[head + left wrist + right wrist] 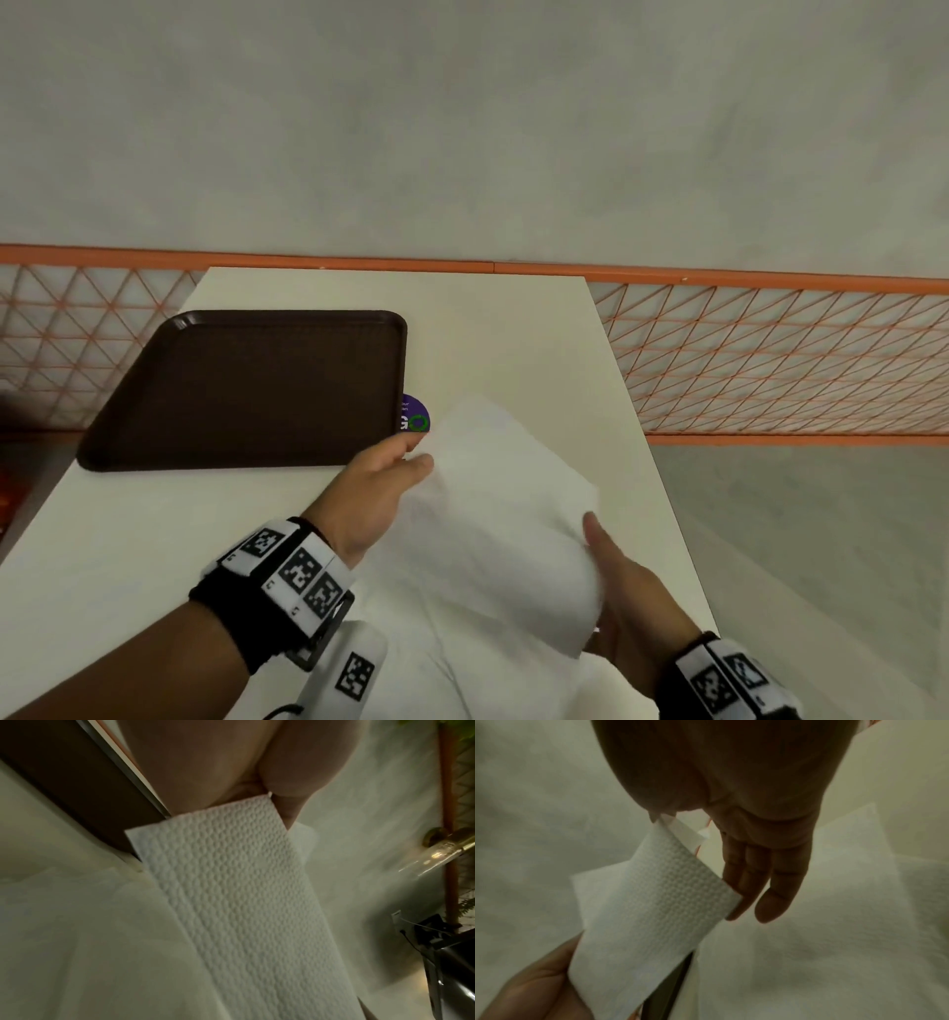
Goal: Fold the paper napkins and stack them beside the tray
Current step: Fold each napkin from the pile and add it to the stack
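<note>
A white embossed paper napkin (508, 503) is held up above the table between both hands, just right of the dark brown tray (246, 390). My left hand (418, 457) pinches its left edge; the left wrist view shows thumb and fingers (267, 799) closed on the napkin (231, 882) end. My right hand (595, 539) holds the right edge, thumb on top and fingers underneath. In the right wrist view the napkin (649, 912) runs from the right hand (721, 845) down to the left hand (534, 981). More white napkins (452, 647) lie flat beneath.
The cream table (513, 334) ends at a wall with an orange mesh fence (770, 360) along its far and right sides. A round purple sticker (413, 419) peeks out by the tray's right edge. The floor drops off to the right.
</note>
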Action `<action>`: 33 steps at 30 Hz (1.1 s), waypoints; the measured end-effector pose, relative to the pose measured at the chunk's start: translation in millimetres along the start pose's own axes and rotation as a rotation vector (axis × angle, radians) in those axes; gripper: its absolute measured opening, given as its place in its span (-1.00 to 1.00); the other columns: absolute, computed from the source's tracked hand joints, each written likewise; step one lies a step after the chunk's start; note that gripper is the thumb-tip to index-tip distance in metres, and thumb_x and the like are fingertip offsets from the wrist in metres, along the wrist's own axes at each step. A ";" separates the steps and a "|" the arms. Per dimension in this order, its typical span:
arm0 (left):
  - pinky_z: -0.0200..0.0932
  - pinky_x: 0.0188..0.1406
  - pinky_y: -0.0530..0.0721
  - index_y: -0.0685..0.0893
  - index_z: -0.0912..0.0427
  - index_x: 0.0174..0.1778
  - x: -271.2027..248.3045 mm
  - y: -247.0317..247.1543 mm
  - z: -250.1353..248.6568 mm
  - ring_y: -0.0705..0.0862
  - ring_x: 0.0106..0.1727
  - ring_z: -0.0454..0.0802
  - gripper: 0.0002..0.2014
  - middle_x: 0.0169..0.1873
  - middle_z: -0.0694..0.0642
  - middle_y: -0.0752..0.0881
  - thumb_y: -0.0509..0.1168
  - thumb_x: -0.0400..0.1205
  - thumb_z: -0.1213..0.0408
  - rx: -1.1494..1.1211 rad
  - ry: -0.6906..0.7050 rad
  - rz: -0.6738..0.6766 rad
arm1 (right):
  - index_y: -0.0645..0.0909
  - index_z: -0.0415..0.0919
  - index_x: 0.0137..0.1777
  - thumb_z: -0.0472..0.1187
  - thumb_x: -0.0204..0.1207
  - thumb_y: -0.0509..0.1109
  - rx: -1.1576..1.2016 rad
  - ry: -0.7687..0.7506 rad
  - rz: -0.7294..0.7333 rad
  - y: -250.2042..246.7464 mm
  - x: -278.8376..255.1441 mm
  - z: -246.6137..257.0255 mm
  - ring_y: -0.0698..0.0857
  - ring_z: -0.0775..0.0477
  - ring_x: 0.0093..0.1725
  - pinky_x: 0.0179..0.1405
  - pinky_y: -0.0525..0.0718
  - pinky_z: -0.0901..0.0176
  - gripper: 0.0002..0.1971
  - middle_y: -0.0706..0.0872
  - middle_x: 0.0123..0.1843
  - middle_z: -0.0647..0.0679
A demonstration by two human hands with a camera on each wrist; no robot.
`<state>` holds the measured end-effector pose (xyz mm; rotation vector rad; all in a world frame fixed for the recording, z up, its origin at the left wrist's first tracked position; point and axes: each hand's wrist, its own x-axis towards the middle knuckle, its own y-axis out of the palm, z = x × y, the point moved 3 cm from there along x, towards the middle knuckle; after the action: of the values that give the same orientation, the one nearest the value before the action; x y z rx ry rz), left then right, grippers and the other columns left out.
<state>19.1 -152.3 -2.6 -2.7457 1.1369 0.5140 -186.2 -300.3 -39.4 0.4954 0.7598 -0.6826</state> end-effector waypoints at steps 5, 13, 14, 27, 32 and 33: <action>0.13 0.31 0.63 0.71 -0.01 0.15 -3.0 -11.9 12.7 0.77 0.10 -0.01 -0.75 0.02 -0.02 0.82 0.17 0.72 0.33 0.082 -0.022 -0.110 | 0.62 -0.10 0.30 -0.25 0.56 0.41 0.032 -0.251 0.004 12.9 2.6 15.9 0.79 -0.22 0.09 0.16 0.72 -0.20 -0.69 0.83 0.09 -0.16; -0.21 0.20 0.56 0.47 -0.20 0.44 -5.1 -19.8 34.6 0.66 0.18 -0.16 -0.61 0.16 -0.09 0.71 0.18 0.72 0.25 0.209 -0.035 -0.264 | 0.63 -0.04 0.23 -0.46 0.49 0.46 -0.062 -0.459 -0.069 12.5 8.9 22.5 0.75 -0.10 -0.21 -0.22 0.75 0.05 -0.60 0.69 -0.26 -0.27; -0.23 0.29 0.50 0.49 -0.17 0.45 -4.9 -19.7 36.1 0.61 0.28 -0.16 -0.62 0.24 -0.11 0.67 0.19 0.73 0.25 0.210 -0.018 -0.252 | 0.69 -0.17 0.20 -0.48 0.48 0.46 -0.066 -0.458 -0.072 11.7 10.7 23.5 0.72 -0.11 -0.23 -0.25 0.76 0.09 -0.67 0.65 -0.24 -0.28; -0.38 -0.18 0.64 0.78 -0.02 -0.07 -7.1 -23.7 37.6 0.65 -0.25 -0.12 -0.89 -0.31 0.02 0.72 0.47 0.54 0.27 0.429 0.005 -0.118 | 0.80 -0.11 -0.15 -0.32 0.39 0.60 -0.524 -0.499 -0.184 -15.1 18.1 44.6 0.79 -0.19 -0.15 0.01 0.79 -0.04 -0.89 0.83 -0.21 -0.18; -0.37 -0.05 0.61 0.78 -0.10 -0.19 -22.0 -21.6 26.5 0.67 -0.10 -0.26 -0.91 -0.11 -0.17 0.71 0.47 0.53 0.22 0.536 0.117 -0.082 | 0.76 0.08 -0.30 -0.18 0.37 0.62 -0.827 -0.665 -0.172 -22.8 -8.6 52.8 0.70 0.27 -0.05 -0.07 0.57 0.45 -0.87 0.78 -0.13 0.22; -0.39 0.04 0.56 0.78 -0.09 -0.18 -23.3 -20.9 26.0 0.65 0.02 -0.30 -0.92 -0.01 -0.25 0.66 0.47 0.53 0.22 0.541 0.123 -0.073 | 0.75 0.10 -0.31 -0.16 0.37 0.61 -0.877 -0.691 -0.161 -24.3 -10.9 53.9 0.66 0.35 0.05 0.01 0.54 0.46 -0.86 0.73 -0.02 0.31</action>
<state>11.7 -115.8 -18.8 -2.3527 1.0111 0.0152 -184.8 -346.6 -1.1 -0.5901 0.3721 -0.5472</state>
